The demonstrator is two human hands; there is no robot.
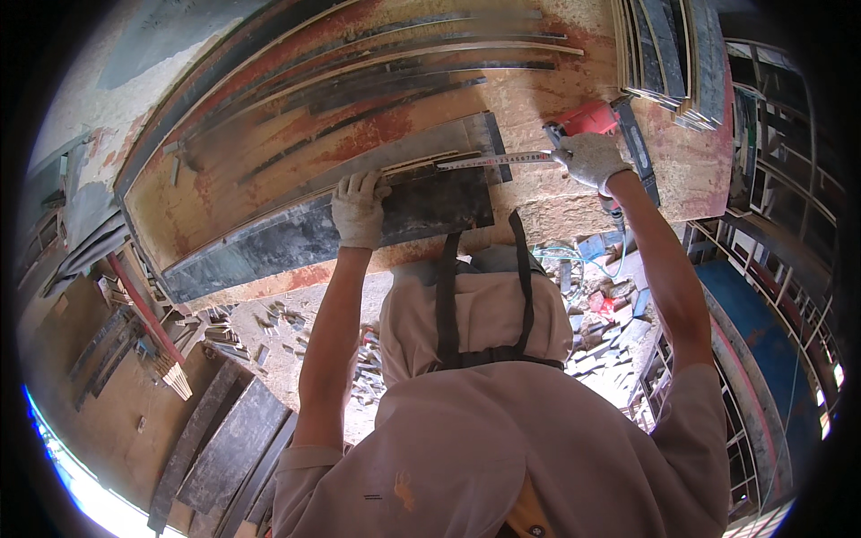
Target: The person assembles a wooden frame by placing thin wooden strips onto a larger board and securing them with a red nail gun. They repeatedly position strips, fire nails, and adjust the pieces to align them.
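My gloved left hand (pixel 360 210) lies over a long dark-faced board (pixel 430 205), its fingers bent across the far edge. My gloved right hand (pixel 595 161) holds a tape measure, whose case is hidden by the glove. From that hand the white blade (pixel 521 159) runs left along the board's far edge and past its right end. Just beyond my right hand lies a red handheld power saw (pixel 588 120) with a dark flat base plate (pixel 635 144). Another grey board (pixel 440 142) lies behind the dark one, partly covered by it.
Thin strips (pixel 403 57) lie across the far side of the worn plywood table (pixel 518 91). Stacked boards (pixel 672 54) stand at its far right. A pale blue cable (pixel 622 259) hangs near my right arm. Offcuts (pixel 619 336) litter the floor; more boards (pixel 232 444) lie lower left.
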